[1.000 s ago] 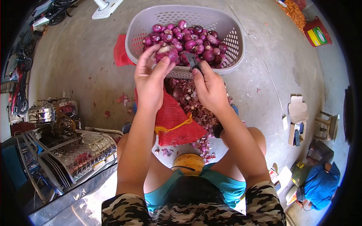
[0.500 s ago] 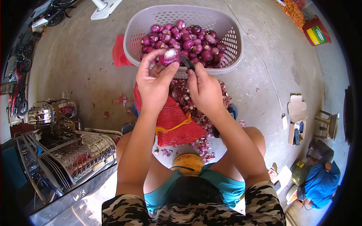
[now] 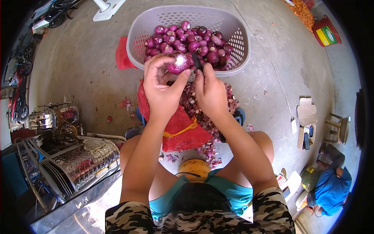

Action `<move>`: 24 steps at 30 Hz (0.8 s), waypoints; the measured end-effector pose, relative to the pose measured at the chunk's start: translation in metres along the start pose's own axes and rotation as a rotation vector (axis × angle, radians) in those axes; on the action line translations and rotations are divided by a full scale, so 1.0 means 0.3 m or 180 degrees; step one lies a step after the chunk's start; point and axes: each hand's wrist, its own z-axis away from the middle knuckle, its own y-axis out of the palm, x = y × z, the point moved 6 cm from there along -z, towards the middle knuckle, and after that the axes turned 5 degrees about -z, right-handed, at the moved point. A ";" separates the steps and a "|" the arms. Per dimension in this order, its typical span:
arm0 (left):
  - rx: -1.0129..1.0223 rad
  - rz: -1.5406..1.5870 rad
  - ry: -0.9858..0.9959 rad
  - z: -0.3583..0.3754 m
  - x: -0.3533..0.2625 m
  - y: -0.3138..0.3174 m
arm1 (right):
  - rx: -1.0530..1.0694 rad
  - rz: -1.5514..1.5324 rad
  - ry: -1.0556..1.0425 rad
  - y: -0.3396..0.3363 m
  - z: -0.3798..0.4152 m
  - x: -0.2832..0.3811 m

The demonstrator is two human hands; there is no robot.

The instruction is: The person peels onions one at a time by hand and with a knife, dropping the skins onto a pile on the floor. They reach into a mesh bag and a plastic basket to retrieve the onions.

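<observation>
My left hand (image 3: 163,82) grips a red onion (image 3: 177,68) between thumb and fingers, its pale cut end facing up. Close on its right, my right hand (image 3: 210,87) is closed around a small dark-bladed knife (image 3: 197,61), the blade pointing up and away from me. Both hands are over the near rim of a grey plastic basket (image 3: 244,58) holding many peeled red onions (image 3: 212,56). Below the hands lies a red mesh sack (image 3: 187,136) with a yellow drawstring, beside a heap of onion skins (image 3: 191,97).
A yellow container (image 3: 193,167) sits between my legs. Chromed metal parts (image 3: 82,156) stand at left. At right are an open cardboard box (image 3: 307,117), a wooden stool (image 3: 337,128), a red bucket (image 3: 327,31) and a crouching person in blue (image 3: 331,191).
The onion has turned and shifted slightly down and right in my left hand. The knife blade has swung from pointing left at the onion to pointing more upward.
</observation>
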 end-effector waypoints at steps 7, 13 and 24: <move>-0.0114 -0.0440 0.0561 -0.024 -0.041 -0.022 | 0.0245 0.0005 -0.0212 -0.030 0.001 0.026; 0.0043 -0.1045 0.0796 -0.019 -0.056 -0.026 | 0.0386 0.0183 -0.0440 -0.012 0.008 0.036; -0.0086 0.0102 -0.0013 -0.033 -0.014 -0.042 | 0.0527 0.0071 -0.0402 -0.015 0.005 0.043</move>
